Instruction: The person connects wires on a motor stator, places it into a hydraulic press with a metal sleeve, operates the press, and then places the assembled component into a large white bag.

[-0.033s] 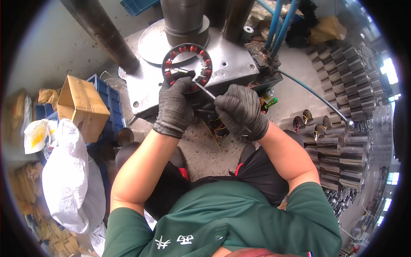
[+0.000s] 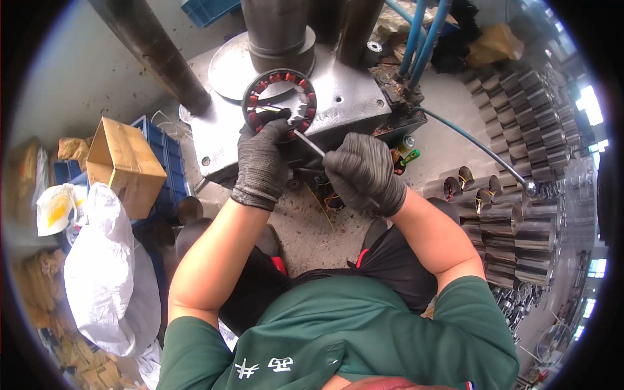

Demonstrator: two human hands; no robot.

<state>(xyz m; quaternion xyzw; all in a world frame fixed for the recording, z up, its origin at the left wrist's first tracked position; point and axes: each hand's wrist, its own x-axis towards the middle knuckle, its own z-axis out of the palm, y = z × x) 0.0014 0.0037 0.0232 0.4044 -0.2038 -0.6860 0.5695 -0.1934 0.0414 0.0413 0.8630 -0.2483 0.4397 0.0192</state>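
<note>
My left hand (image 2: 263,162), in a dark knitted glove, grips the near edge of a motor stator (image 2: 251,91), a black ring with red copper windings inside. The ring is tilted over the front of a metal press bed. My gloved right hand (image 2: 365,170) is closed in a fist around a thin metal rod (image 2: 310,143), like a screwdriver shaft; its handle is hidden in the fist. The rod's far end meets the near right side of the ring. A pale strip (image 2: 272,108) shows inside the ring, by my left fingers.
The press bed (image 2: 354,107) carries a thick steel column (image 2: 276,32). A blue lever with a ball end (image 2: 530,189) reaches right, near stacked metal cylinders (image 2: 520,130). Left are a cardboard box (image 2: 127,169) and a white sack (image 2: 101,260). A green-handled tool (image 2: 409,157) lies beyond my right hand.
The stator and my left hand have shifted slightly left and down. My right hand has moved a little with the rod, which still touches the ring.
</note>
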